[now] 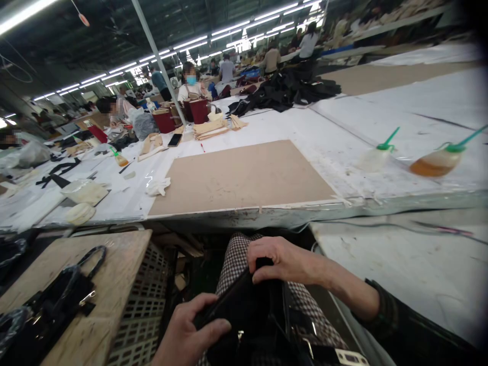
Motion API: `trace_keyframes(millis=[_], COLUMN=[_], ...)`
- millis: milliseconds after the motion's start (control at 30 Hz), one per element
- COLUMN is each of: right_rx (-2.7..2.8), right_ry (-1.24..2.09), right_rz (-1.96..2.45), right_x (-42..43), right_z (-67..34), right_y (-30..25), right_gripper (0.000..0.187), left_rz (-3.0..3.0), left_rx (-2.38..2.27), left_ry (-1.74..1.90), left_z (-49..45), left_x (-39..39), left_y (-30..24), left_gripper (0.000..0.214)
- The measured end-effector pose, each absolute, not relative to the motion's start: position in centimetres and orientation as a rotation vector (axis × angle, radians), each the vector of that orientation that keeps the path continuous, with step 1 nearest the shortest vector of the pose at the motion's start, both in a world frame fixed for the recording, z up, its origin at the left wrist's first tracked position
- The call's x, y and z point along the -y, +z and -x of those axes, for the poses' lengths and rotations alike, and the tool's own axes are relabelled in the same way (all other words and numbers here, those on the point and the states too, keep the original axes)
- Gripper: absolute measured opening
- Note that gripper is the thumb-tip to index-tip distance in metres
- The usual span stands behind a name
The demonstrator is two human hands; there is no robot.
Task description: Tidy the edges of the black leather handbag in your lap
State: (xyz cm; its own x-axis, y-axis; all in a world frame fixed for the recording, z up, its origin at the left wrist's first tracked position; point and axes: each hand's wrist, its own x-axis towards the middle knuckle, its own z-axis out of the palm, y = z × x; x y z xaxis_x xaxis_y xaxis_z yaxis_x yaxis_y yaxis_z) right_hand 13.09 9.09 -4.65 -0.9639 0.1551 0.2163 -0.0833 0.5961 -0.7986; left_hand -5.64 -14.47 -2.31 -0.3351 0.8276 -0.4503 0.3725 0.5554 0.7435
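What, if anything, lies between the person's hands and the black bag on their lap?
Nothing visible does. The left hand and the right hand both already grip the black bag directly, with no other object between them and it.

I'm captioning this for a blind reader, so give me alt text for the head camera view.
Both hands grip a black bag on the person's lap, the left hand at its near edge and the right hand on top. Ahead, a brown board lies on a long white worktable with two green-capped squeeze bottles.
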Motion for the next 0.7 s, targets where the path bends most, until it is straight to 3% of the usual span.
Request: trace_keyframes(millis=[333,700], right_rx=[2.808,2.502], right_ry=[1.058,1.306], right_rz=[0.044,0.231], right_x=[-9.2,-10.0], right_z=[-10.2,-10.3], right_y=[-4.7,-7.1], right_gripper=[0.017,0.022], left_rz=[-0.844,-0.738], left_rx=[-1.892,-1.994], left_ry=[0.889,0.993], left_z=[7.9,8.6], left_x=[14.8,15.3], left_y=[-5.5,-6.1], left_gripper=[0.035,0.029])
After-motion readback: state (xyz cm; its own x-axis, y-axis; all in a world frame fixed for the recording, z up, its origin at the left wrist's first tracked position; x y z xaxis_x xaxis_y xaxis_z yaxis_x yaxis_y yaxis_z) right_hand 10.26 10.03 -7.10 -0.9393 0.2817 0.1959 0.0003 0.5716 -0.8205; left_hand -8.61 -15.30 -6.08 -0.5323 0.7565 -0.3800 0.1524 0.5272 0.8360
